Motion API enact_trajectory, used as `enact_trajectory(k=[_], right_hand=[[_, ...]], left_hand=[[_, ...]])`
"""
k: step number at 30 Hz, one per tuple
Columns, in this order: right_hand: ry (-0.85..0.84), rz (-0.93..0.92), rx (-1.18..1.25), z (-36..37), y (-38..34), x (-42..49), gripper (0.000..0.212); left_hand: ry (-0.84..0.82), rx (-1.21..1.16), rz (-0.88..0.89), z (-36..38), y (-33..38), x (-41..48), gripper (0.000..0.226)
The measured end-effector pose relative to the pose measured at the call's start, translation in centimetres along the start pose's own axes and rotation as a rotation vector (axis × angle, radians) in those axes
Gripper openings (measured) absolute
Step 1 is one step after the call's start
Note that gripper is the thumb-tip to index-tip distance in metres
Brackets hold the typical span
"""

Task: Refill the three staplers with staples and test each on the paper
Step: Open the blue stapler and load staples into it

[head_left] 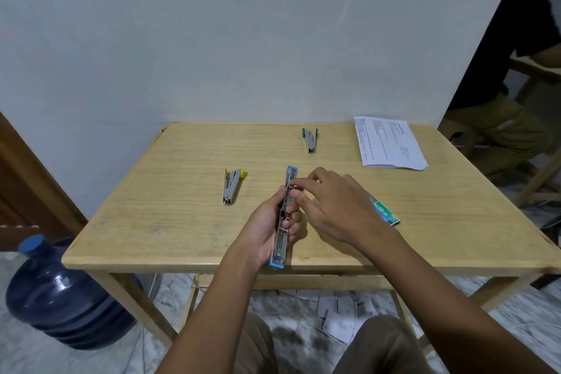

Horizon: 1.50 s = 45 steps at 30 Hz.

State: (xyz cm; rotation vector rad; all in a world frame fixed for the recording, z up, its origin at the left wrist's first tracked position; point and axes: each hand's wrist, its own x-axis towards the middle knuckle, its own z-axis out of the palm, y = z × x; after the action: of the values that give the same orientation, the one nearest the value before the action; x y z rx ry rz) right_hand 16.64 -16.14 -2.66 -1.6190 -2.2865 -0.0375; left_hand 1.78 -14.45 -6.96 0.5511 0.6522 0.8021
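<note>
A light wooden table [170, 222] is set with its far edge against a pale wall. Open tabletop is left on the near left side, and more on the right between a green box of staples [387, 214] and a printed sheet of white paper [388, 143] lying at the far right corner.

A grey metal stapler with blue plastic ends [280, 247] is held unfolded into one long straight line. Its long axis runs from the near table edge, which one blue end overhangs, away toward the wall, where the other blue end points. Its middle is gripped from the left by the left hand [264, 228], with the fingers curled around the metal body. The right hand [337, 206] is brought in from the right, its thumb and forefinger closed together at the far half of the stapler; whether anything is pinched there cannot be told.

A grey stapler with yellow tips [232, 185] is seen lying left of the hands, and a grey stapler with teal tips [310, 140] farther back, both apart from the hands and with their closed noses pointing toward the near edge.
</note>
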Motion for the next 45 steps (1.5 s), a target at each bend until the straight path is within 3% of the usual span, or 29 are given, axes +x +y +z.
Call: enact_trajectory(k=[10,20,22,25,29,37,45], right_hand=[[0.004,-0.034,-0.027,0.0,0.1,0.0,0.041],[0.013,0.079,-0.08,0.1,-0.1,1.7,0.045],[0.026,0.102,0.001,0.0,0.0,1.6,0.044],[0.109,0.08,0.331,0.4,0.2,0.5,0.032],[0.142,-0.108,0.544,1.3,0.2,-1.9,0.017],[0.329,-0.17,0.484,3.0,-0.3,-2.4,0.014],[0.464,-0.042,0.378,3.1,-2.2,-1.7,0.011]], left_hand=[[0.012,0.021,0.012,0.0,0.0,0.0,0.056],[0.012,-0.021,0.0,0.1,0.1,0.0,0.055],[0.018,-0.019,0.003,0.2,0.1,-0.1,0.055],[0.019,-0.028,0.005,0.2,0.1,-0.1,0.055],[0.044,-0.12,0.022,0.1,0.1,-0.1,0.04],[0.025,-0.186,0.069,0.0,0.0,-0.1,0.035],[0.034,-0.149,0.102,-0.8,-0.1,0.7,0.036]])
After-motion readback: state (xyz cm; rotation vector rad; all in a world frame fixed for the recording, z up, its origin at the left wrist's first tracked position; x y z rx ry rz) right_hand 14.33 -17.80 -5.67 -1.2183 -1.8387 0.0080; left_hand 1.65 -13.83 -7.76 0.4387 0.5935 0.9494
